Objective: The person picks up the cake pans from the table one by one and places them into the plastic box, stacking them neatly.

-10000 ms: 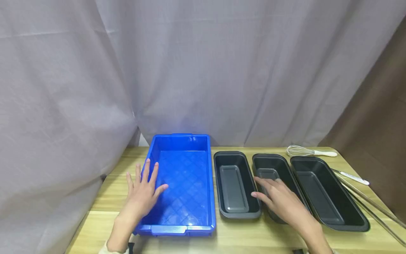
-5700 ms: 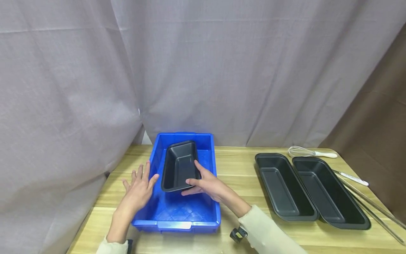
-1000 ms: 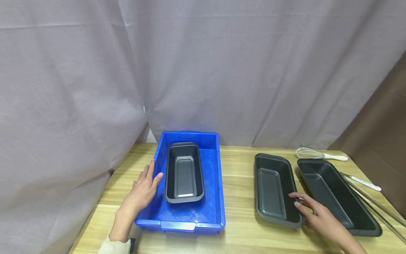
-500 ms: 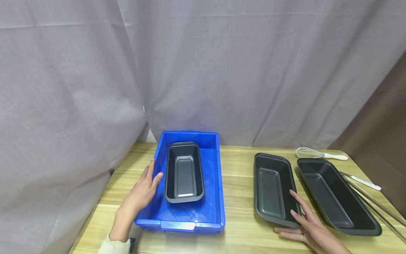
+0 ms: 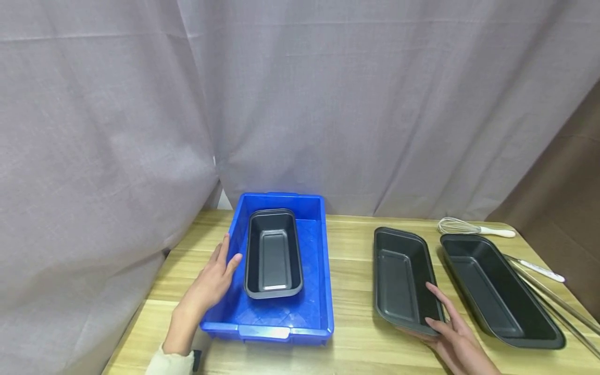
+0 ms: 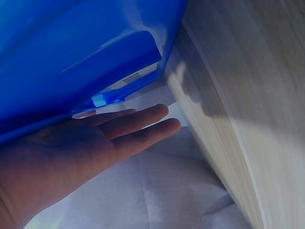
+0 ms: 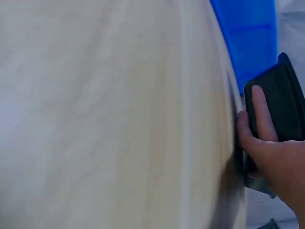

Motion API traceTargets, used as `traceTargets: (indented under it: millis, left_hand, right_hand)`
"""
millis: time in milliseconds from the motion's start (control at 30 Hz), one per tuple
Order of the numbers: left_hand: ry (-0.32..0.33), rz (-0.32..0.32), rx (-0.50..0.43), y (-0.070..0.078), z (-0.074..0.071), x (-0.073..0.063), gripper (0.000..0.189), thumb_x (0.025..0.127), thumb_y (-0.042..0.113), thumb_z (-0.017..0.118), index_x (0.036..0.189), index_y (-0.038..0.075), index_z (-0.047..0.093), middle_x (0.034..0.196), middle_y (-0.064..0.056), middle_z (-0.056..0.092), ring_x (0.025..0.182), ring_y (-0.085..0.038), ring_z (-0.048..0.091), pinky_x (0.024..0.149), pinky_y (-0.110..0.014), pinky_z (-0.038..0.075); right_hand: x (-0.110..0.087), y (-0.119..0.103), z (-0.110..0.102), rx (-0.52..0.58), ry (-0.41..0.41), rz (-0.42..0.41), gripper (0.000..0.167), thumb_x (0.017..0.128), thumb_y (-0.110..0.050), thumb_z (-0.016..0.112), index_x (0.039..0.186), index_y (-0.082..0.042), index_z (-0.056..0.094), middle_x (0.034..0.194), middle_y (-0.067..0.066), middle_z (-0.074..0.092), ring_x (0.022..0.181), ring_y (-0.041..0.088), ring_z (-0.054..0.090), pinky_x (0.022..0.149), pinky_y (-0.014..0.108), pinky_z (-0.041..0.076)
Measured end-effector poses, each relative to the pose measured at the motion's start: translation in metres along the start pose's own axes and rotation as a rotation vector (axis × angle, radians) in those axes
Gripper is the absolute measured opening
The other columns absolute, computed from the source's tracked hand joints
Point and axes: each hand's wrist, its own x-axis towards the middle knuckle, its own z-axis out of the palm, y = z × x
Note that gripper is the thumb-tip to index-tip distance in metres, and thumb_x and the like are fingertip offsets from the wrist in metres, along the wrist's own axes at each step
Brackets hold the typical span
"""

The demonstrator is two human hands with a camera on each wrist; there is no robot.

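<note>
My right hand (image 5: 457,338) grips a dark loaf pan (image 5: 396,281) by its near right corner. The thumb and a finger lie over the rim, and other fingers reach beneath the pan. In the right wrist view, the right hand (image 7: 274,150) has fingers along the pan's underside (image 7: 286,107), which appears just off the table. My left hand (image 5: 211,281) rests at the left rim of a blue plastic bin (image 5: 311,307), fingers fairly straight. The left wrist view shows the left hand (image 6: 71,152) against the bin's outer wall (image 6: 62,43). Inside the bin lies a smaller loaf pan (image 5: 274,260).
A third loaf pan (image 5: 489,291) stands to the right of the held one. Beyond it are a whisk (image 5: 461,227), a white-handled tool (image 5: 541,271) and long metal rods (image 5: 553,302). Grey curtain (image 5: 300,104) hangs behind the wooden table (image 5: 351,250).
The smaller pan went from the table into the bin earlier. Over the last second, my right hand slid its fingers under the middle pan's near corner and shifted it slightly left. My left hand stays put.
</note>
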Motion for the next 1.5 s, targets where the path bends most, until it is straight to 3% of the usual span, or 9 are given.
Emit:
traceTargets:
  millis: [133, 200, 267, 367, 533, 700, 900, 1200, 1500]
  left_hand:
    - [-0.038, -0.036, 0.007, 0.006, -0.004, -0.001, 0.079, 0.120, 0.052, 0.033, 0.177, 0.004, 0.007, 0.175, -0.040, 0.016, 0.161, -0.061, 0.023, 0.128, -0.074, 0.025]
    - [-0.025, -0.024, 0.009, -0.002, 0.000, 0.002, 0.080, 0.118, 0.056, 0.032, 0.177, 0.006, 0.008, 0.174, -0.041, 0.019, 0.159, -0.063, 0.025, 0.127, -0.076, 0.025]
    - [0.021, 0.001, 0.010, -0.021, 0.012, 0.010, 0.082, 0.117, 0.061, 0.031, 0.178, 0.012, 0.008, 0.173, -0.041, 0.023, 0.156, -0.065, 0.030, 0.122, -0.079, 0.029]
    - [0.036, 0.021, 0.012, -0.038, 0.020, 0.017, 0.086, 0.113, 0.070, 0.028, 0.179, 0.019, 0.005, 0.174, -0.039, 0.023, 0.156, -0.065, 0.031, 0.122, -0.080, 0.029]
    - [0.036, 0.025, 0.022, -0.040, 0.021, 0.019, 0.086, 0.113, 0.071, 0.028, 0.179, 0.021, 0.004, 0.174, -0.038, 0.023, 0.156, -0.064, 0.031, 0.121, -0.080, 0.029]
    - [0.022, 0.005, 0.015, -0.027, 0.016, 0.014, 0.083, 0.116, 0.064, 0.031, 0.179, 0.016, 0.007, 0.174, -0.039, 0.023, 0.157, -0.064, 0.030, 0.123, -0.079, 0.028]
    - [0.036, 0.014, 0.031, -0.024, 0.014, 0.011, 0.085, 0.115, 0.066, 0.030, 0.178, 0.014, 0.008, 0.172, -0.041, 0.025, 0.154, -0.066, 0.033, 0.121, -0.079, 0.030]
    - [-0.023, -0.077, 0.155, 0.016, -0.005, -0.002, 0.076, 0.119, 0.048, 0.038, 0.176, 0.004, 0.012, 0.176, -0.040, 0.012, 0.161, -0.067, 0.010, 0.118, -0.091, -0.004]
    - [0.001, -0.072, 0.220, 0.018, -0.003, -0.003, 0.077, 0.119, 0.047, 0.042, 0.176, 0.003, 0.014, 0.176, -0.041, 0.011, 0.160, -0.069, 0.007, 0.117, -0.090, -0.012]
  right_hand:
    - [0.003, -0.008, 0.013, -0.312, 0.196, 0.060, 0.073, 0.115, -0.001, 0.044, 0.178, -0.022, 0.015, 0.179, -0.017, 0.006, 0.151, -0.020, -0.003, 0.120, 0.013, -0.011]
    - [0.005, -0.013, 0.020, -0.321, 0.228, 0.079, 0.073, 0.114, -0.002, 0.048, 0.177, -0.025, 0.018, 0.177, -0.011, 0.013, 0.144, -0.011, 0.031, 0.124, 0.013, 0.011]
    - [0.007, -0.018, 0.026, -0.295, 0.257, 0.092, 0.074, 0.113, 0.000, 0.052, 0.175, -0.029, 0.025, 0.157, 0.004, 0.040, 0.097, 0.006, 0.056, 0.088, 0.013, 0.044]
    - [0.009, -0.025, 0.034, -0.299, 0.294, 0.104, 0.074, 0.110, 0.001, 0.058, 0.171, -0.034, 0.034, 0.101, 0.000, 0.046, 0.058, 0.027, 0.020, 0.047, 0.035, 0.024]
    - [0.013, -0.038, 0.044, -0.377, 0.276, 0.125, 0.075, 0.109, -0.003, 0.061, 0.172, -0.031, 0.031, 0.088, -0.005, 0.038, 0.056, 0.025, 0.027, 0.049, 0.034, 0.035]
    - [0.018, -0.048, 0.050, -0.217, 0.171, 0.129, 0.070, 0.109, 0.002, 0.059, 0.170, -0.027, 0.037, 0.072, -0.014, 0.040, 0.057, 0.010, 0.039, 0.066, 0.024, 0.055]
    - [0.024, -0.053, 0.056, -0.077, 0.034, 0.082, 0.057, 0.112, 0.005, 0.051, 0.167, -0.007, 0.041, 0.151, 0.003, 0.061, 0.127, 0.013, 0.070, 0.103, 0.032, 0.062]
    - [0.035, -0.065, 0.078, -0.235, 0.120, 0.147, 0.039, 0.110, -0.005, 0.063, 0.148, -0.003, 0.061, 0.108, -0.002, 0.053, 0.083, 0.004, 0.053, 0.086, 0.027, 0.061]
    - [0.056, -0.071, 0.106, -0.162, 0.073, 0.151, 0.032, 0.109, -0.004, 0.064, 0.141, -0.002, 0.067, 0.150, -0.001, 0.052, 0.103, 0.008, 0.055, 0.092, 0.032, 0.061]
